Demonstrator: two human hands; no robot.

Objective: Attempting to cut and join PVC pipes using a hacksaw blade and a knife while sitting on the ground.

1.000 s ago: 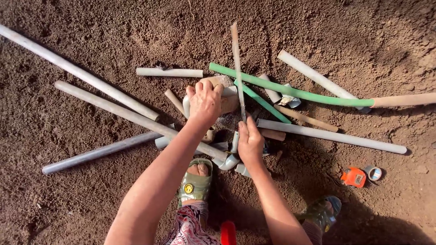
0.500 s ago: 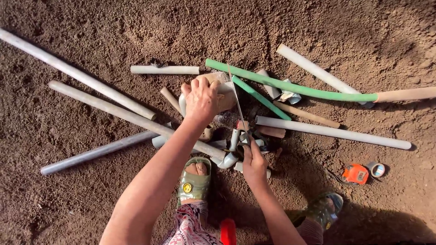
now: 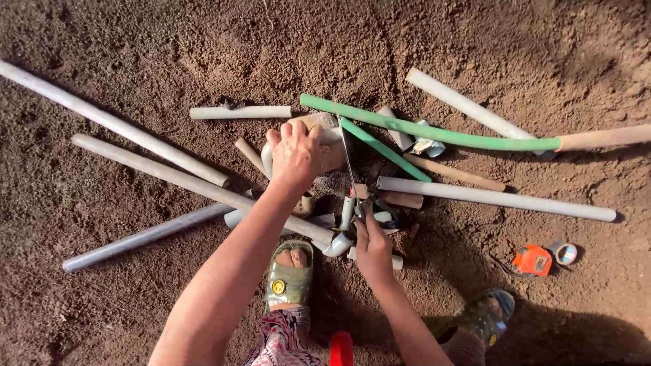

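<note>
Far out beyond the left hand's outer side, three long grey pipes (image 3: 146, 146) are lying slantwise on the brown soil (image 3: 102, 298), their near ends reaching in under the forearm. A short grey pipe piece (image 3: 241, 112) is lying just above and outward of the left hand (image 3: 296, 156).

The left hand is pressing down, fingers spread and curled, on a short pale pipe stub (image 3: 327, 146) at the centre of the heap; the palm is covering most of the stub, so it is clamped under the hand rather than lifted. Directly below that wrist, a foot in a green sandal (image 3: 289, 274) is standing on the soil.

Between the two hands, a thin saw blade (image 3: 347, 163) is running upward from the right hand and crossing just beside the left hand's fingertips, at the edge of the stub. The right hand (image 3: 373, 247) is closed around the saw's handle; the grip itself is mostly hidden by the fingers. A white elbow fitting (image 3: 339, 244) is lying touching the inner side of the right hand.

Above and outward of the right hand, a long green pipe (image 3: 434, 133) is lying across the heap, with a grey pipe (image 3: 495, 198) below it. Well outward of the right hand, an orange tape measure (image 3: 532, 260) is sitting beside a small tape roll (image 3: 564, 252). A second sandalled foot (image 3: 488, 315) is showing below these.
</note>
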